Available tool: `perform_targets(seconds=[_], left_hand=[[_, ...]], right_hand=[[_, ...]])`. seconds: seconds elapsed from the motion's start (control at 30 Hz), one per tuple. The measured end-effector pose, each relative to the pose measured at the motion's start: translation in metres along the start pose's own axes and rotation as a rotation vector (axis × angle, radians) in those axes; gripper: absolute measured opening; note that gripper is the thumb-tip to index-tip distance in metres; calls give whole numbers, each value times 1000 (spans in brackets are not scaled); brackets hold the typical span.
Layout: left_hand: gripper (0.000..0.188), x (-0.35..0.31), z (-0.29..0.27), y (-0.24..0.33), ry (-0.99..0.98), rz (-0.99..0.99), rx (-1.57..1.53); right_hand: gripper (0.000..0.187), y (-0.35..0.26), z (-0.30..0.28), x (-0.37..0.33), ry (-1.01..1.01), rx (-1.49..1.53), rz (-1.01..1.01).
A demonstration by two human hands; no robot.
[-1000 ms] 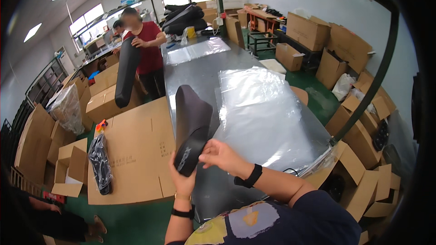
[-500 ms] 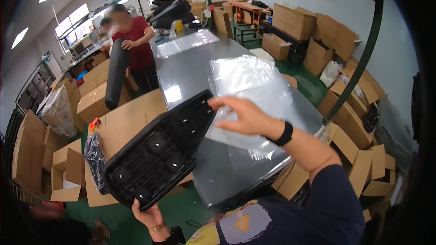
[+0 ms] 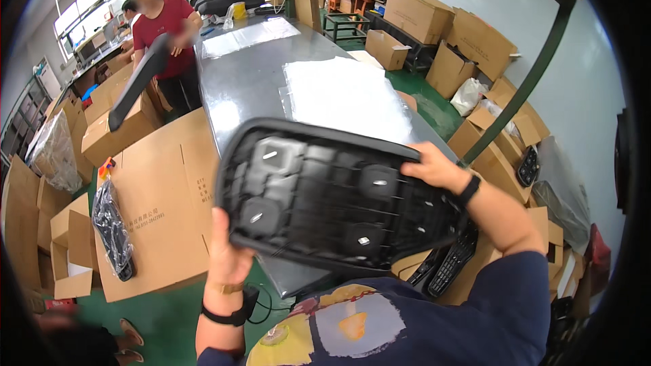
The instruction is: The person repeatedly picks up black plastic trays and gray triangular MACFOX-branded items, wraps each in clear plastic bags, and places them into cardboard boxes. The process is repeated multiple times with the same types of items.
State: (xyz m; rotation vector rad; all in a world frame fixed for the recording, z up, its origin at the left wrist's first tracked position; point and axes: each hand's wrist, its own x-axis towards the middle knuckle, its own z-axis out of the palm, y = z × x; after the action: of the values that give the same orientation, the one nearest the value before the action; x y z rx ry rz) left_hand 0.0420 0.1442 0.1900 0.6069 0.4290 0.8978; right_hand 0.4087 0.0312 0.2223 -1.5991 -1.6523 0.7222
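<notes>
A black motorcycle seat (image 3: 319, 176) is held up before me, its hollow ribbed underside facing me. Round pads with metal studs show inside it. My left hand (image 3: 229, 254) grips the rim at the wide end, thumb up along the side. My right hand (image 3: 434, 166) is closed over the upper edge toward the narrow end. Behind the seat, a pile of clear plastic bags (image 3: 339, 88) lies on the grey metal table (image 3: 251, 88).
A co-worker in a red shirt (image 3: 166, 37) holds a long black seat (image 3: 139, 85) at the far left. Flat cardboard (image 3: 163, 196) with a plastic-wrapped black seat (image 3: 112, 227) sits left of the table. A green post (image 3: 519, 88) and boxes (image 3: 420, 24) stand right. Someone's feet (image 3: 132, 332) show lower left.
The seat has swung round to lie crosswise, its narrow end now to the right. My right hand, open beside that end before, has closed on the upper edge. The co-worker's seat has shifted.
</notes>
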Motion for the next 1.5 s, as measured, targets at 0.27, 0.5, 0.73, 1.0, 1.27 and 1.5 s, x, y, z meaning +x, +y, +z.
perform_targets(seconds=[0.27,0.5,0.73,1.0,1.27,1.5], left_hand=[[37,110,-32,-202,-432,143,1584],[26,124,-70,-267,-617,460,1773],[19,158,-62,-235,66,-25,1332],[31,104,-211,-27,404,140,669],[49,-195,-208,109,1005,938,-63],[15,-266,-223,0,1304,545,503]], right_hand=[[33,129,-18,-157,914,567,607],[58,132,-21,-198,934,864,722],[48,156,-24,-157,852,744,659],[33,173,-8,-65,477,402,590],[31,130,40,47,-13,374,603],[34,124,81,121,-224,236,546]])
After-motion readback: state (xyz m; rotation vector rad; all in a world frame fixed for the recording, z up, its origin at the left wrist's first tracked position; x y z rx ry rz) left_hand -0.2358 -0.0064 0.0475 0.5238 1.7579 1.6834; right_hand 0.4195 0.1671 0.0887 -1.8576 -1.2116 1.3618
